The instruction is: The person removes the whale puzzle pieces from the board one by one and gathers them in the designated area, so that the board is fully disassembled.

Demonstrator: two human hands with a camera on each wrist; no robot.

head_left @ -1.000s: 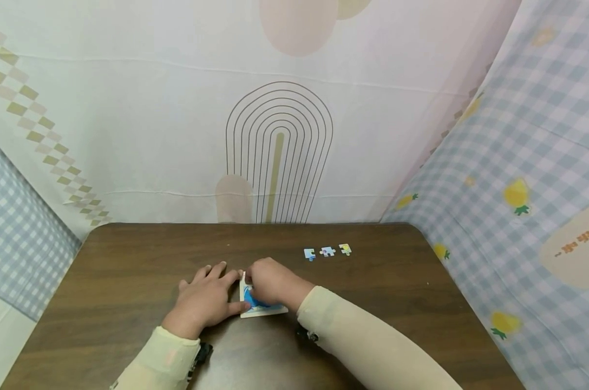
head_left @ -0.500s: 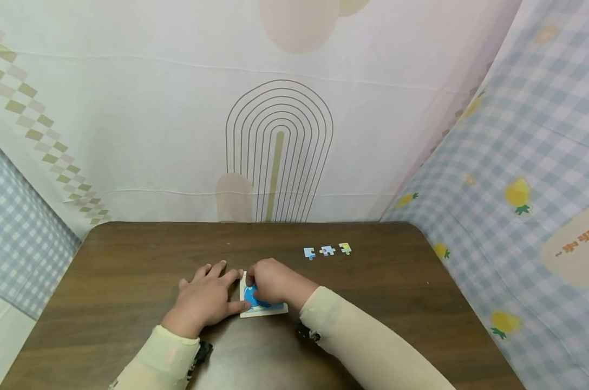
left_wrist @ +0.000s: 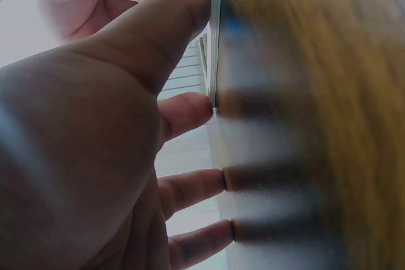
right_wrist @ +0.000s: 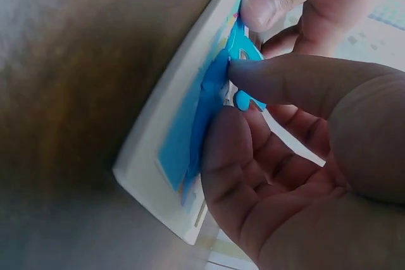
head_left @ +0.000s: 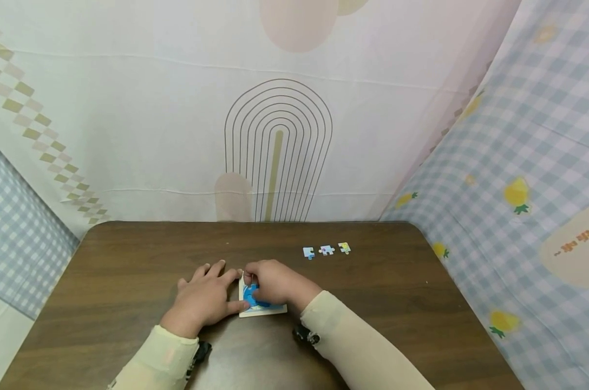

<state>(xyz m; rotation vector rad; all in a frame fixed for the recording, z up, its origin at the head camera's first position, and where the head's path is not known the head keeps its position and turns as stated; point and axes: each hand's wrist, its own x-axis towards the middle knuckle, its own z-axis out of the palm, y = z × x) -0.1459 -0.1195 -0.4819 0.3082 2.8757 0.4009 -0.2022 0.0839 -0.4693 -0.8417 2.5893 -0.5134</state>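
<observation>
A flat white tray [head_left: 262,313] lay on the table [head_left: 397,303], a blue picture [right_wrist: 177,150] inside. The left hand [head_left: 204,295], fingers spread, touched it; the right hand [head_left: 275,281] pinched a knobbly blue piece [right_wrist: 236,41] over it.

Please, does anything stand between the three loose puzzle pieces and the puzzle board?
Yes, the right hand: in the head view it covers the far right part of the puzzle board, across the straight line from the loose puzzle pieces.
</observation>
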